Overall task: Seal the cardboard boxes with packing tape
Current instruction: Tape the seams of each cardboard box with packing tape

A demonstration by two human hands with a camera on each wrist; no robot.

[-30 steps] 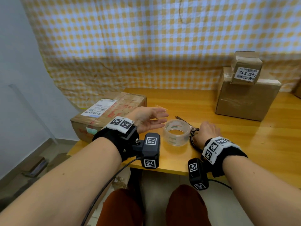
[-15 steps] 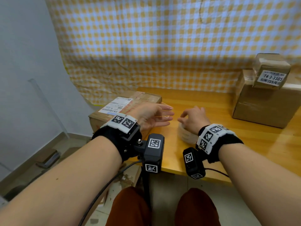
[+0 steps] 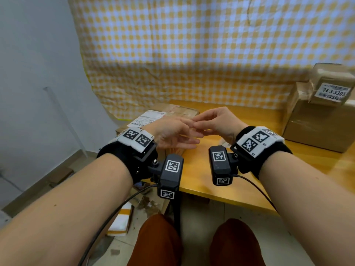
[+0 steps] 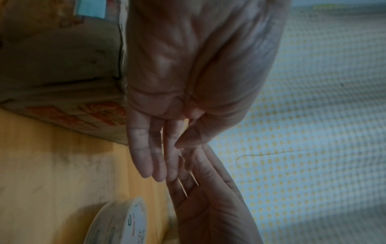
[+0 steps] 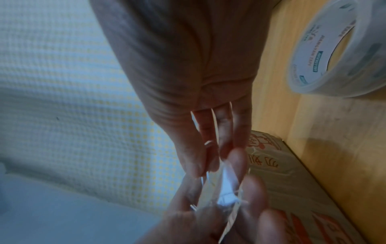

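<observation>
I have both hands raised above the bench (image 3: 201, 181), fingertips meeting. My right hand (image 3: 217, 121) pinches a short clear strip of tape (image 5: 225, 184) with thumb and forefinger; my left hand (image 3: 172, 133) holds its other end between thumb and fingers, the rest fairly straight. The tape roll (image 5: 338, 54) lies flat on the bench below my right wrist, and the labelled cardboard box (image 3: 172, 112) sits just beyond my left hand.
</observation>
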